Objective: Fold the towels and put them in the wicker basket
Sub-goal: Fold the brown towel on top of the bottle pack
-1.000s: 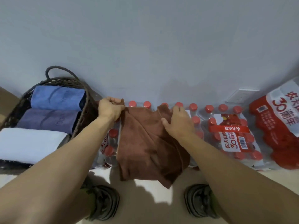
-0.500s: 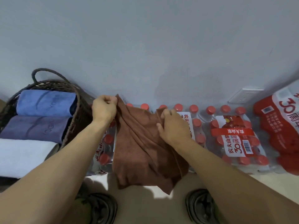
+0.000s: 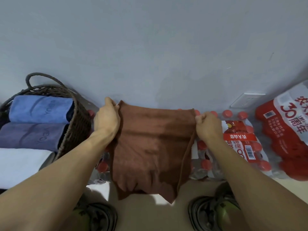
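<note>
Left hand: our left hand [image 3: 106, 121] is up at chest height, knuckles toward us, fingers pinched shut on the top left corner of the brown towel [image 3: 152, 152].
Right hand: our right hand [image 3: 207, 127] is curled into a loose fist, clamped on the top right corner, about level with the left one.
Arms: both forearms reach forward and spread apart, so the top edge is pulled pretty much straight between them.
Brown towel: hangs down in the air in front of the water bottle packs [image 3: 240, 144], bottom edge uneven, above our shoes [image 3: 98, 217].
Wicker basket: the wicker basket [image 3: 76, 124] sits off to the left, just beside our left hand, with a blue towel [image 3: 40, 108], a purple towel [image 3: 31, 136] and a white towel [image 3: 21, 164] folded inside.
</note>
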A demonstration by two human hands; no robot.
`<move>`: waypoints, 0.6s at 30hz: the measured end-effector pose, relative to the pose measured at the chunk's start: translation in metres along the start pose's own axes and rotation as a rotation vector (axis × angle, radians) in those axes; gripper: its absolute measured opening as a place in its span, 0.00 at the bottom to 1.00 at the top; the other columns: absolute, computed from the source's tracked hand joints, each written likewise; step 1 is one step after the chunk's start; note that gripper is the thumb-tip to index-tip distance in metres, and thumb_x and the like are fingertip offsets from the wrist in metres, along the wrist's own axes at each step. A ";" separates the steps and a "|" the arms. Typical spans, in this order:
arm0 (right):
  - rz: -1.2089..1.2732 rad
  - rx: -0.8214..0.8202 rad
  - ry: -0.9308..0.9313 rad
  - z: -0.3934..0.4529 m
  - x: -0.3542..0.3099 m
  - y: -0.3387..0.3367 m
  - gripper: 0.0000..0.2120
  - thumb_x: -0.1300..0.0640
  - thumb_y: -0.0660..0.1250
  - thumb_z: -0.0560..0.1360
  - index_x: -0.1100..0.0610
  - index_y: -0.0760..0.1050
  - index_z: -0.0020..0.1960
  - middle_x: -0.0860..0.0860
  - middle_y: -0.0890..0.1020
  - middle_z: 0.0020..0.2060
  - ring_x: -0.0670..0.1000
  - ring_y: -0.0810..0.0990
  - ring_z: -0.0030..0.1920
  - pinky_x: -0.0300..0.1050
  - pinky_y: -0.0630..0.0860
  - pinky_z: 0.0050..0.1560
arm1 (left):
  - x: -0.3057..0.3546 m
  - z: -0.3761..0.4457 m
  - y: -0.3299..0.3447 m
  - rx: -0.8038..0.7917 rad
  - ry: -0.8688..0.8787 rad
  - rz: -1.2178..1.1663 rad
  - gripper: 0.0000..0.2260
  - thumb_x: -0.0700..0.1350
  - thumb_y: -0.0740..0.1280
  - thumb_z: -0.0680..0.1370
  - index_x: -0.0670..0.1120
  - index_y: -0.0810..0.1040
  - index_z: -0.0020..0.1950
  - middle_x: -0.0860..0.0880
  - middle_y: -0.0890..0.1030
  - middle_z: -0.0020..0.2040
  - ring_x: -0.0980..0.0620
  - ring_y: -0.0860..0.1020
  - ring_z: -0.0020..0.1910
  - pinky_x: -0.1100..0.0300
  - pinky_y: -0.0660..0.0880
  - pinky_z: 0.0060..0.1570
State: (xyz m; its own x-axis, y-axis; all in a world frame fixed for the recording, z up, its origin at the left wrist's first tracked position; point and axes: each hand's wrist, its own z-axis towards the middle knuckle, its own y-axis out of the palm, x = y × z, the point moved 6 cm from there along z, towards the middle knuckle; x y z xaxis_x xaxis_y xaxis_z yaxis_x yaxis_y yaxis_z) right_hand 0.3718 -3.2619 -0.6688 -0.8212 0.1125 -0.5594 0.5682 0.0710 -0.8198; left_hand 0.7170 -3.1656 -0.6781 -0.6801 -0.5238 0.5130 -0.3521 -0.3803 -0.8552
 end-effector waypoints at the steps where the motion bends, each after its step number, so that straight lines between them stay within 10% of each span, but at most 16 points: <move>1: -0.037 0.032 -0.020 0.000 0.001 -0.002 0.11 0.54 0.61 0.80 0.60 0.76 0.46 0.55 0.81 0.41 0.55 0.78 0.42 0.46 0.74 0.44 | -0.002 0.000 -0.001 0.004 0.004 0.008 0.06 0.51 0.57 0.82 0.49 0.65 0.48 0.50 0.71 0.33 0.42 0.73 0.37 0.50 0.70 0.38; 9: 0.019 0.092 -0.040 -0.013 0.010 -0.006 0.15 0.49 0.65 0.79 0.63 0.74 0.50 0.58 0.79 0.47 0.58 0.77 0.48 0.46 0.71 0.46 | -0.007 -0.009 -0.012 -0.065 -0.036 -0.094 0.17 0.56 0.64 0.79 0.44 0.70 0.58 0.43 0.81 0.50 0.41 0.79 0.50 0.47 0.77 0.49; 18: 0.211 0.175 -0.108 -0.111 -0.056 0.004 0.10 0.53 0.69 0.74 0.54 0.69 0.48 0.49 0.73 0.46 0.52 0.75 0.48 0.45 0.71 0.46 | -0.007 -0.117 -0.063 0.146 -0.125 -0.200 0.09 0.48 0.65 0.78 0.43 0.74 0.46 0.42 0.78 0.44 0.40 0.77 0.46 0.45 0.75 0.50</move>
State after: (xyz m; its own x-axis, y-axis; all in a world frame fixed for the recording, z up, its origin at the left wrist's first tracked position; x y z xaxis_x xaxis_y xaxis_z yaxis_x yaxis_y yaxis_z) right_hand 0.4254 -3.1580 -0.6270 -0.6923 -0.0004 -0.7216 0.7168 -0.1157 -0.6876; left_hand 0.6684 -3.0493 -0.6367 -0.5190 -0.5135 0.6834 -0.3687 -0.5869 -0.7209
